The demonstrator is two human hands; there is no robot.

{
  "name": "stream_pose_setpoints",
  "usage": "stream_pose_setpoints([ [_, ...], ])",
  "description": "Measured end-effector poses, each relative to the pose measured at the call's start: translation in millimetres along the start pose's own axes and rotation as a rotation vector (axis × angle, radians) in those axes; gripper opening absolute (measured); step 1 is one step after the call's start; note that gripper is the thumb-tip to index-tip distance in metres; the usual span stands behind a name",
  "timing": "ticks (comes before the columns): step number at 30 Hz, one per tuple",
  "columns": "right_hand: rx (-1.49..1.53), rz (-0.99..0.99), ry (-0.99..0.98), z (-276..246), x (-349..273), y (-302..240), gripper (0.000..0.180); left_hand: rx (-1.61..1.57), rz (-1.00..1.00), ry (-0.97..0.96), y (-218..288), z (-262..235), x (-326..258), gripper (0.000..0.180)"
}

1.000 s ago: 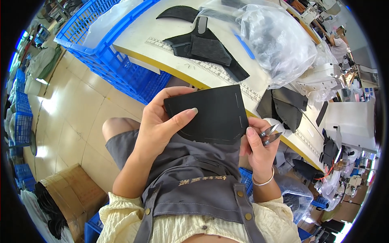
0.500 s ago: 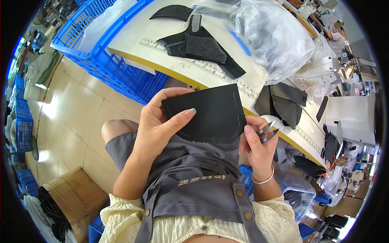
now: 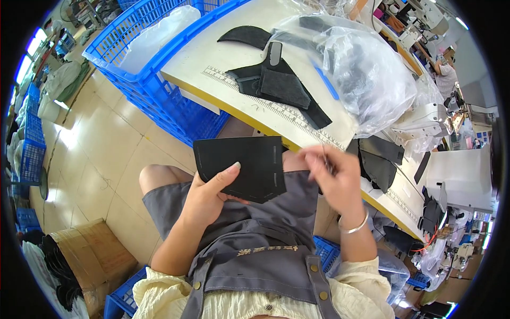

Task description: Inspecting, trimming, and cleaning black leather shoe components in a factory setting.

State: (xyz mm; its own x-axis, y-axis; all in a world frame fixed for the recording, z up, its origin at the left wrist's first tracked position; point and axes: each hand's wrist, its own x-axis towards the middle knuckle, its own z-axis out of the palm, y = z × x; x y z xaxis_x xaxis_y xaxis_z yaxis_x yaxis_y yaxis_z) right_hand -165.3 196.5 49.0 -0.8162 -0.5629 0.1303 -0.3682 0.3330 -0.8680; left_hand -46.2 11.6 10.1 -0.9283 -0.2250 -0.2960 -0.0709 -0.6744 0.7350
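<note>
My left grip (image 3: 207, 199) pinches a flat black panel with pale stitches (image 3: 241, 167) at its lower left, thumb above, fingers beneath. My right grip (image 3: 337, 173), curled and blurred, hangs just beside the panel's right edge; I cannot tell its hold. Leftward I have room over beige floor tiles (image 3: 117, 154); beyond stands the yellow-edged white worktop (image 3: 204, 53).

Wide fisheye view from the head, facing down — left hand (image 3: 206, 204) and right hand (image 3: 342, 178) near, desk (image 3: 196, 53) beyond.
</note>
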Motion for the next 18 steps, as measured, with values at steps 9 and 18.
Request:
stream_pose_setpoints([
  [9, -0.899, -0.313, 0.037, 9.1, 104.7, 30.3, 0.04, -0.028, 0.083, 0.167, 5.5, -23.7, -1.2, 0.025],
  [18, -0.758, -0.407, -0.133, -10.2, 122.5, 35.4, 0.026, -0.024, 0.063, 0.17, 5.8, -34.6, 3.2, 0.027],
])
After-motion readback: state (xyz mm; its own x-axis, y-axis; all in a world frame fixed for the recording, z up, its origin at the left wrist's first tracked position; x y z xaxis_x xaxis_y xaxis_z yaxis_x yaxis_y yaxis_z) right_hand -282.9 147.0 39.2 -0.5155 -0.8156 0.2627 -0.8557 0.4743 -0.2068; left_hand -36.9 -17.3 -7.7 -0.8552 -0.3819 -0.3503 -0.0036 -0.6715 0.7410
